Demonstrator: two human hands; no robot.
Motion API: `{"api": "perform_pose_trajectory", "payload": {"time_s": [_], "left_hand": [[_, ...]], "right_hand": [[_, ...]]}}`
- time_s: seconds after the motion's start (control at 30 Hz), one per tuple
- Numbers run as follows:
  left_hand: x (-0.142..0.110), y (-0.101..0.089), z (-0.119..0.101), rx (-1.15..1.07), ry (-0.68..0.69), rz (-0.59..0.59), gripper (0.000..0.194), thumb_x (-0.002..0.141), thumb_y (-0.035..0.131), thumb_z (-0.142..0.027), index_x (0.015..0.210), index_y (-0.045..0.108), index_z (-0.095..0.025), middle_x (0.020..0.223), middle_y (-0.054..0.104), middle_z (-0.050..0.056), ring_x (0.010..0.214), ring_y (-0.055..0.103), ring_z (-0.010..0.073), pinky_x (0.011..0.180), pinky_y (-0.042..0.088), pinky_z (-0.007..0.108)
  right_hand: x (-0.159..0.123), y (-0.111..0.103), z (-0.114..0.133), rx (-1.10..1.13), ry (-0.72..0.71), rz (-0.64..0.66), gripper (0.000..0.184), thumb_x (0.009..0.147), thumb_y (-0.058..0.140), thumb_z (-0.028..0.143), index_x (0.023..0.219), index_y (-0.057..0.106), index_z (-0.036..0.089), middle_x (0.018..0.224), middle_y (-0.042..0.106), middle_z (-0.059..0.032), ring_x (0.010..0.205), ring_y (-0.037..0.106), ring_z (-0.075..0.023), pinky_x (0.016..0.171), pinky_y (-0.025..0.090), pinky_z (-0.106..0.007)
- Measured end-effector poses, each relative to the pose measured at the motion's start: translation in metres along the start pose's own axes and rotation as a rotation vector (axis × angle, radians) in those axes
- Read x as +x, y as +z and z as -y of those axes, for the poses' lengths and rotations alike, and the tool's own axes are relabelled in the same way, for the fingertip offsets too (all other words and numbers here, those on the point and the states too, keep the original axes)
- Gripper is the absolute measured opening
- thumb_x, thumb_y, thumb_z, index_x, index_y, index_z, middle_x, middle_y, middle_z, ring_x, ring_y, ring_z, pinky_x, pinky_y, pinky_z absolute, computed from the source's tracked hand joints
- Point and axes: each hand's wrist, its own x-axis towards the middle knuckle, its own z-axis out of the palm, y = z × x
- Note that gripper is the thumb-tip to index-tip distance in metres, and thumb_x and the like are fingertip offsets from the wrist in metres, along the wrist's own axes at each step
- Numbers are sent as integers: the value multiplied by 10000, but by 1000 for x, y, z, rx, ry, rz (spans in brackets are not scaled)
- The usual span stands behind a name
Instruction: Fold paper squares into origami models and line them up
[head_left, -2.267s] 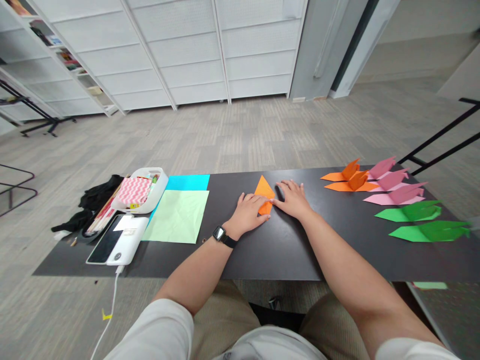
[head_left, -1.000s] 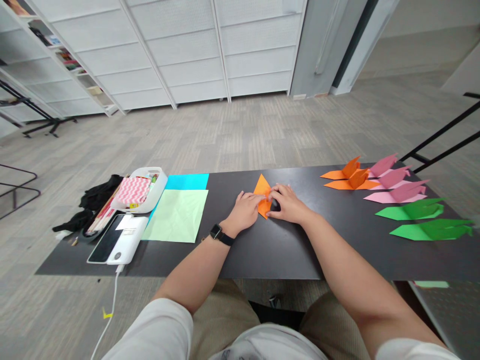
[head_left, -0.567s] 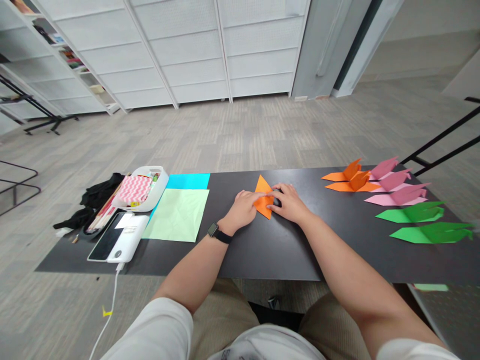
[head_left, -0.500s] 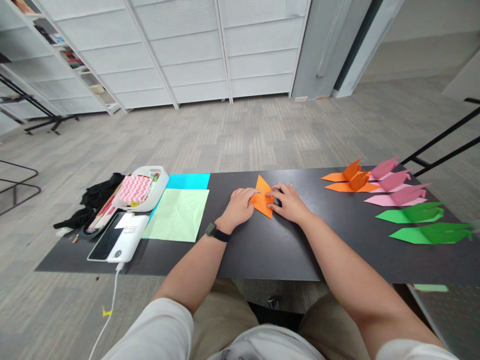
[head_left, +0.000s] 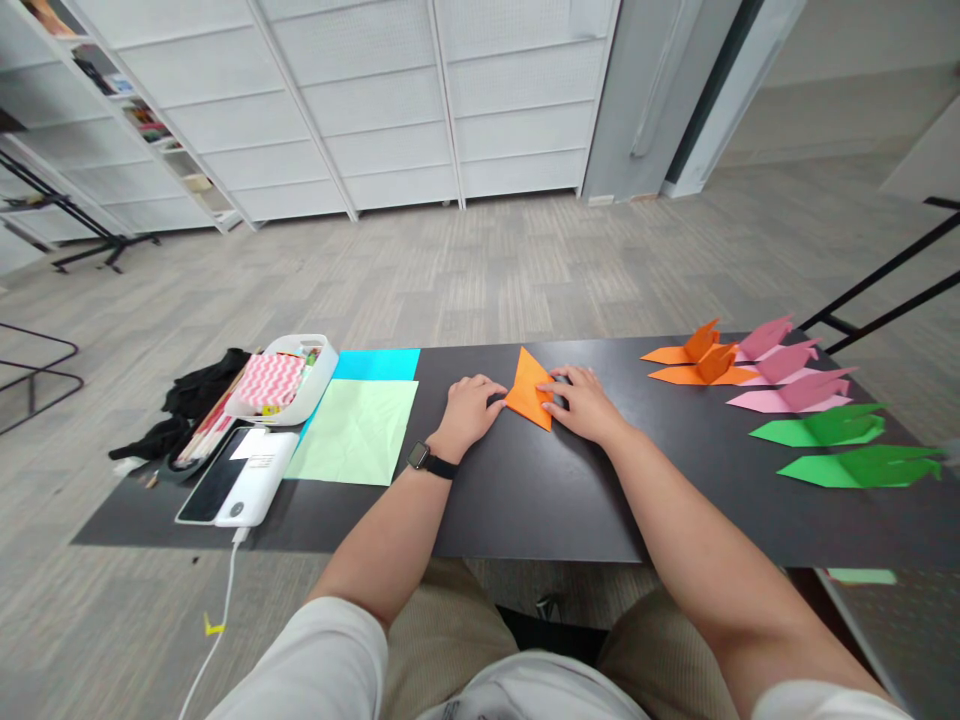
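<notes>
A folded piece of orange origami paper (head_left: 529, 390) lies on the dark table in front of me, with one point towards the far side. My right hand (head_left: 585, 405) grips its right side, fingertips on top of the paper and thumb near the lower edge. On the other side, my left hand (head_left: 471, 412) rests on the table with fingers stretched out and apart. Its thumb and index tips are right by the paper's left corner; whether they touch it I cannot tell. A black watch (head_left: 420, 456) is on my left wrist.
Light green paper (head_left: 352, 430) and blue paper (head_left: 379, 362) lie left, beside a white basket (head_left: 324, 370), a phone (head_left: 217, 475) and a white power bank (head_left: 255, 480) with cable. Folded orange (head_left: 701, 360), pink (head_left: 791, 388) and green paper cranes (head_left: 859, 465) line the right side.
My left hand has slid slightly left, off the orange paper's face to its corner. The paper has turned and shifted a little to the right.
</notes>
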Motion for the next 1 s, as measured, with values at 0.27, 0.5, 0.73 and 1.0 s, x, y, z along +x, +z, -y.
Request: {"api": "perform_pose_trajectory", "payload": {"time_s": [0.27, 0.5, 0.73, 1.0], "left_hand": [[-1, 0, -3, -5, 15, -2, 284, 998, 583, -204, 1120, 824, -293, 1207, 758, 41, 1099, 647, 249, 1055, 482, 466], [1, -1, 1, -110, 39, -46, 197, 953, 687, -213, 1085, 810, -292, 1208, 764, 24, 1127, 658, 254, 1074, 487, 468], [3, -4, 3, -158, 136, -47, 236, 972, 721, -253, 1193, 794, -293, 1232, 745, 37, 1148, 654, 235, 1089, 495, 422], [4, -5, 11, -196, 240, 10, 120, 988, 726, -316, 1048, 822, -273, 1251, 719, 36, 1192, 643, 222, 1140, 466, 413]], "right_hand": [[-1, -1, 0, 6, -2, 2, 347, 965, 676, 361, 1297, 776, 362, 1458, 584, -111, 1404, 517, -369, 1246, 269, -745], [-1, -2, 0, 25, -16, -9, 345, 953, 688, 359, 1284, 781, 375, 1448, 587, -107, 1408, 512, -378, 1229, 270, -776], [-1, -6, 2, 39, -59, 7, 325, 916, 741, 343, 1235, 802, 370, 1482, 571, -98, 1460, 468, -382, 1236, 253, -780], [-2, -8, 1, 44, -106, 49, 329, 884, 806, 359, 1212, 818, 376, 1536, 556, -87, 1519, 431, -407, 1247, 241, -776]]}}
